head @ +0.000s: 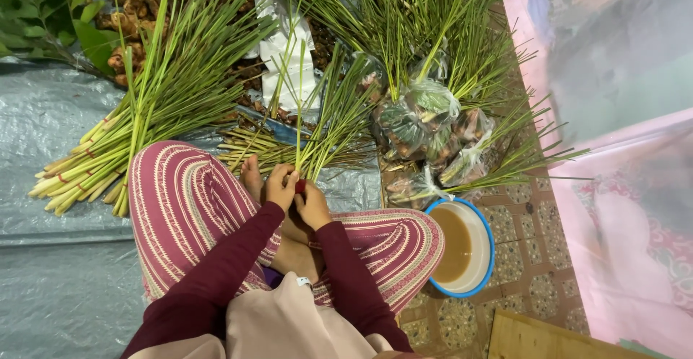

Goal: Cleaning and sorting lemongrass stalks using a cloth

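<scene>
Left hand [280,186] and right hand [312,204] both clamped on base of small lemongrass bundle [317,139], red band [300,186] at the grip, above crossed legs. Bowl [482,240] of brown liquid nearby.

Sleeves: long, dark maroon, close-fitting, worn to the wrists of the left hand [280,186] and right hand [312,206].
Trousers: loose, patterned in pink-red and cream stripes.
Top: pale beige fabric, seen at lower centre.
Feet: bare.

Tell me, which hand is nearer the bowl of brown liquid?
Right. The right hand sits left of the bowl; the left hand is farther away, beyond it, gripping the lemongrass stalks.
</scene>
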